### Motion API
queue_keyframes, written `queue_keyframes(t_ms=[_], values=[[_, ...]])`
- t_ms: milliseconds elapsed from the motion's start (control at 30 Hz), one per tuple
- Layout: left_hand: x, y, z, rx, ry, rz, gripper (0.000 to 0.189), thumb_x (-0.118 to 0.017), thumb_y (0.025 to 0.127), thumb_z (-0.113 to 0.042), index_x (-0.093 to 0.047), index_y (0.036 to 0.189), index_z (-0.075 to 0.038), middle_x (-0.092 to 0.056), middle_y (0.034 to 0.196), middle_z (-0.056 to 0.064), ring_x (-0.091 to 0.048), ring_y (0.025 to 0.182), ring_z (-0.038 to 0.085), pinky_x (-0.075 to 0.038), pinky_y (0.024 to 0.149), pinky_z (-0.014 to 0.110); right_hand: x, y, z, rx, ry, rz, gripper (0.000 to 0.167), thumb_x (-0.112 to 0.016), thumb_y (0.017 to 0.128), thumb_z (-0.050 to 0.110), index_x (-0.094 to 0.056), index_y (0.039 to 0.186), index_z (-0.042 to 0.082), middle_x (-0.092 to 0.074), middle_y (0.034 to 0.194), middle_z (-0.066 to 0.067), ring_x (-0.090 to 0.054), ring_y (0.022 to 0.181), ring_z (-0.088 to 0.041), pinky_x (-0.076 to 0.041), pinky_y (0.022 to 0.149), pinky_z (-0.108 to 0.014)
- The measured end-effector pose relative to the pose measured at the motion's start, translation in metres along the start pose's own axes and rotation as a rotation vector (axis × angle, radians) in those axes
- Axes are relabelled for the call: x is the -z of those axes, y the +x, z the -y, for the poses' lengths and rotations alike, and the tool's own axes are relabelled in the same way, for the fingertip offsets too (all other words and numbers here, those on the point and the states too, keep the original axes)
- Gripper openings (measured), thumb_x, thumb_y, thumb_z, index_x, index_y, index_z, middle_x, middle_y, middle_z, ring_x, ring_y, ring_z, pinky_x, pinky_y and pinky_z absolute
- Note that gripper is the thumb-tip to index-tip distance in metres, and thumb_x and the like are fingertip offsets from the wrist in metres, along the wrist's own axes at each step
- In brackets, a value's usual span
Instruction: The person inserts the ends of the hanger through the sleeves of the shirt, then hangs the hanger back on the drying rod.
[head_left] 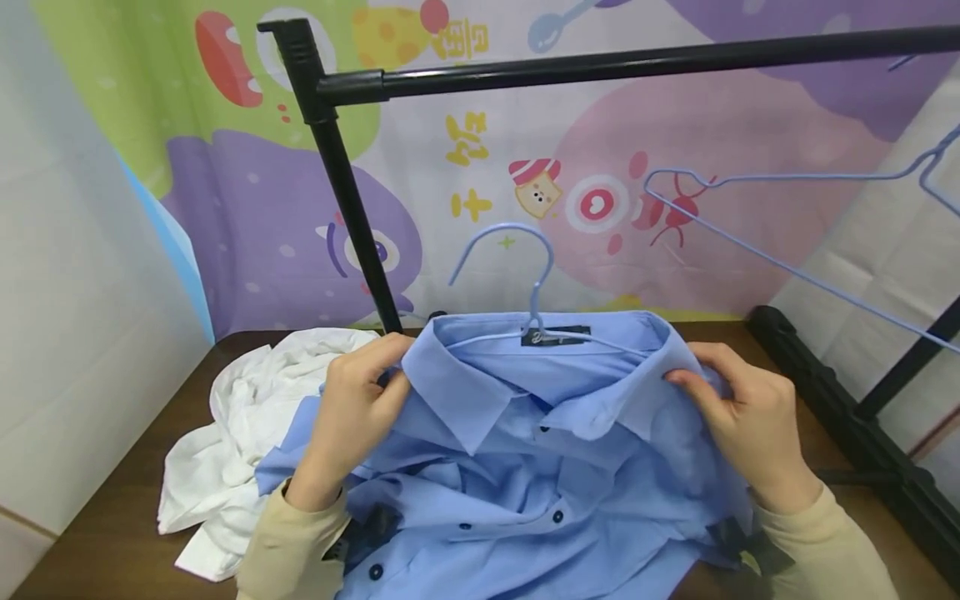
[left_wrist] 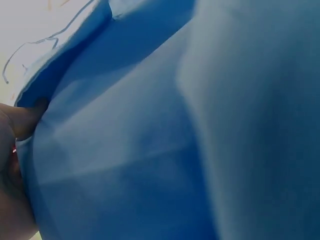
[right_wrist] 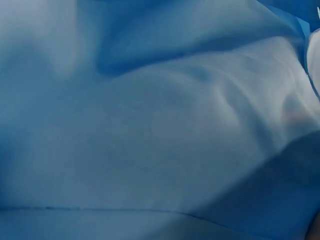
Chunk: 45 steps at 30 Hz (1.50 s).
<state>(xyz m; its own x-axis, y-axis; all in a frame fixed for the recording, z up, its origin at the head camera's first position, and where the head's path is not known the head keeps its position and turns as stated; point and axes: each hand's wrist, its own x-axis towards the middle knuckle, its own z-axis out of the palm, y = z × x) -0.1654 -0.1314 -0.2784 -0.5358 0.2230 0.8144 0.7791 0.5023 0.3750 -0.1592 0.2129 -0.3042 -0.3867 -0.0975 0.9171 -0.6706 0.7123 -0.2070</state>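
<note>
A blue button-up shirt (head_left: 517, 483) with dark buttons and a black neck label is held up by its shoulders in the head view. Inside its collar sits a light blue wire hanger (head_left: 546, 258), whose hook rises above the neckline; the hanger's arms run into the shoulders and are hidden there. My left hand (head_left: 356, 408) pinches the shoulder left of the collar, thumb in front. On the other side my right hand (head_left: 753, 417) grips the opposite shoulder, its thumb beside the collar. Blue cloth (left_wrist: 115, 150) fills most of the left wrist view, and shirt fabric (right_wrist: 150, 135) covers the right wrist view.
A crumpled white garment (head_left: 255, 400) lies on the brown table (head_left: 112, 517) at the left. Over the shirt runs a black rack bar (head_left: 600, 67), with an upright post (head_left: 341, 183) at left. Another blue wire hanger (head_left: 795, 271) hangs at right, above the rack's black base (head_left: 847, 433).
</note>
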Motion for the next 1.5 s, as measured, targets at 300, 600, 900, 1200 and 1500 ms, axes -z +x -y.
queue_keyframes(t_ms=[300, 600, 900, 1200, 1500], values=[[-0.01, -0.004, 0.003, 0.056, -0.006, 0.132, 0.018, -0.059, 0.084, -0.001, -0.066, 0.098, -0.009, -0.066, 0.096, 0.001, -0.06, 0.087, 0.011, -0.048, 0.076, 0.03, 0.005, -0.004, -0.003, -0.059, -0.078, -0.074, 0.048, -0.063, 0.079, 0.05, -0.069, 0.082, 0.002, -0.066, 0.067, -0.011, -0.047, 0.046, -0.004, -0.033, 0.048, -0.014], [-0.022, 0.015, 0.008, 0.123, 0.002, 0.174, 0.02, -0.048, 0.095, -0.018, -0.063, 0.105, -0.011, -0.065, 0.1, 0.001, -0.057, 0.091, 0.016, -0.042, 0.079, 0.033, 0.028, 0.0, -0.016, -0.057, -0.287, -0.264, 0.062, -0.054, 0.083, 0.056, -0.065, 0.08, -0.005, -0.055, 0.051, -0.02, -0.035, 0.037, -0.022, -0.021, 0.04, -0.031], [-0.051, 0.06, -0.004, 0.131, -0.019, 0.017, 0.017, -0.054, 0.092, -0.022, -0.055, 0.096, -0.006, -0.064, 0.09, 0.006, -0.059, 0.082, 0.018, -0.044, 0.073, 0.032, 0.055, 0.014, -0.023, -0.18, -0.353, -0.432, 0.06, -0.057, 0.084, 0.049, -0.061, 0.084, -0.011, -0.059, 0.071, -0.031, -0.05, 0.053, -0.034, -0.025, 0.051, -0.024], [-0.08, 0.107, -0.016, -0.013, -0.078, -0.18, 0.011, -0.06, 0.086, -0.012, -0.059, 0.088, -0.002, -0.055, 0.088, 0.01, -0.056, 0.087, 0.019, -0.042, 0.081, 0.026, 0.081, 0.03, -0.037, -0.441, -0.268, -0.417, 0.025, -0.058, 0.089, 0.027, -0.066, 0.1, 0.006, -0.041, 0.091, 0.037, -0.039, 0.09, 0.017, -0.031, 0.085, -0.01], [-0.107, 0.146, -0.019, 0.019, -0.199, -0.218, 0.009, -0.062, 0.084, -0.008, -0.059, 0.089, -0.001, -0.057, 0.091, 0.01, -0.054, 0.09, 0.018, -0.038, 0.085, 0.019, 0.099, 0.055, -0.06, -0.436, -0.397, -0.332, 0.047, -0.047, 0.094, 0.031, -0.049, 0.124, -0.006, -0.05, 0.124, -0.025, -0.043, 0.121, -0.029, -0.028, 0.104, -0.028]])
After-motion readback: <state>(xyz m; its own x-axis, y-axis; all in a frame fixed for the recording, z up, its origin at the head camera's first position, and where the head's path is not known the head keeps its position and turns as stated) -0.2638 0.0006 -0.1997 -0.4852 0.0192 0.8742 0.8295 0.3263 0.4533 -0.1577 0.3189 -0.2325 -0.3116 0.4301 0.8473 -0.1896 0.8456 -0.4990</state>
